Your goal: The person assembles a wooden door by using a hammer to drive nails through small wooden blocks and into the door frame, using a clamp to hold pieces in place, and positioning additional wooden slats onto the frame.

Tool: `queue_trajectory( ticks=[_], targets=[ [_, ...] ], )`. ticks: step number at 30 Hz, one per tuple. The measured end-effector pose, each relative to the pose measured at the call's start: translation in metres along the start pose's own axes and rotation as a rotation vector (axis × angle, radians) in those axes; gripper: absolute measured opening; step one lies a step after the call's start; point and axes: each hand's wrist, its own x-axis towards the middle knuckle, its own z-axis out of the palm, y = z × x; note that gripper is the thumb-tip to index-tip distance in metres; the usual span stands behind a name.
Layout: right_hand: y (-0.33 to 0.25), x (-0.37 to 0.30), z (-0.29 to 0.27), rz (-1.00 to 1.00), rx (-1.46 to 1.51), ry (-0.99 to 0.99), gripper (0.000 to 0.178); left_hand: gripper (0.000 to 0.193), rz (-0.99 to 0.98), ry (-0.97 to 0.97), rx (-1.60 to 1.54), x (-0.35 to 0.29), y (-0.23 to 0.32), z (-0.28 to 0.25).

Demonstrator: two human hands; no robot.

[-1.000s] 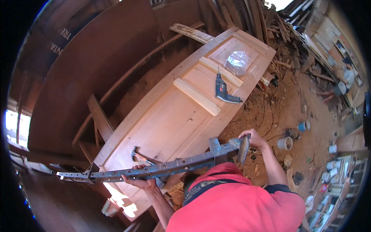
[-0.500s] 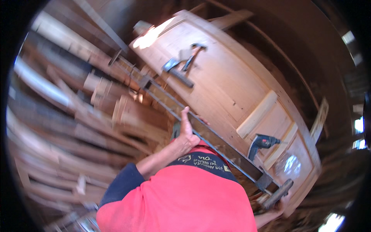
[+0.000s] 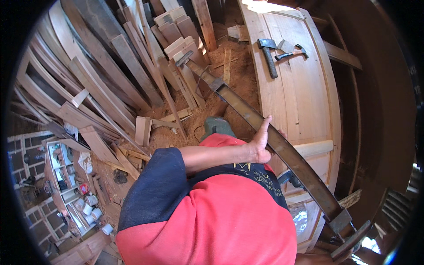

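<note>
A long, rusty metal bar clamp slants across in front of me, from the upper left down to the lower right. My left hand grips it near the middle, thumb up along the near side and fingers passing underneath. At the lower right, my right forearm reaches toward the clamp's screw handle. The right hand holds that end, mostly hidden behind the handle in dim light. Beyond the clamp lies a pale wooden door panel, and a power drill on it is partly covered by the clamp.
A hatchet and a hammer lie on the panel's far part. Many planks lean at the left. Wood dust and offcuts cover the floor. Pots and cans stand at a shelf lower left.
My view has turned, so the panel and clamp now stand steeper and the leaning planks look sharp. Both hands stay at the clamp, its lower end now farther right.
</note>
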Motion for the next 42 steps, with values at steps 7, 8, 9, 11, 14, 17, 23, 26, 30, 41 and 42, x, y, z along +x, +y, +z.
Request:
queue_trajectory(
  ticks=[7, 8, 9, 11, 14, 17, 23, 26, 30, 41, 42],
  targets=[
    [0.055, 0.04, 0.04, 0.136, 0.398, -0.146, 0.048, 0.043, 0.085, -0.023, -0.129, -0.011, -0.005, -0.006],
    [0.07, 0.042, 0.043, 0.179, 0.457, -0.171, 0.049, 0.042, 0.096, -0.024, -0.148, -0.007, -0.006, -0.005],
    [0.083, 0.053, 0.048, 0.22, 0.545, -0.225, 0.05, 0.042, 0.089, -0.038, -0.156, -0.008, -0.005, -0.007],
    [0.118, 0.063, 0.066, 0.304, 0.714, -0.329, 0.051, 0.041, 0.109, -0.063, -0.218, -0.014, 0.002, -0.018],
    [0.147, 0.072, 0.086, 0.35, 0.872, -0.457, 0.054, 0.039, 0.129, -0.136, -0.242, -0.026, 0.018, -0.048],
    [0.133, 0.067, 0.103, 0.315, 0.947, -0.595, 0.057, 0.037, 0.268, 0.023, -0.362, -0.027, 0.042, -0.081],
    [-0.046, 0.104, 0.107, -0.025, 0.72, -0.945, 0.054, 0.03, 0.527, 0.106, -0.289, -0.036, 0.122, -0.16],
    [-0.127, 0.113, 0.116, -0.27, 0.641, -0.95, 0.053, 0.028, 0.595, 0.142, -0.309, -0.06, 0.167, -0.191],
    [-0.254, 0.133, 0.129, -0.615, 0.768, -1.062, 0.043, 0.032, 0.693, 0.164, -0.298, -0.075, 0.226, -0.215],
    [-0.568, 0.139, 0.189, -1.27, 1.038, -1.016, 0.045, 0.038, 0.703, 0.136, -0.409, -0.101, 0.425, -0.317],
    [-0.597, 0.133, 0.2, -1.328, 1.028, -0.967, 0.049, 0.039, 0.72, 0.166, -0.39, -0.112, 0.443, -0.325]
  ],
)
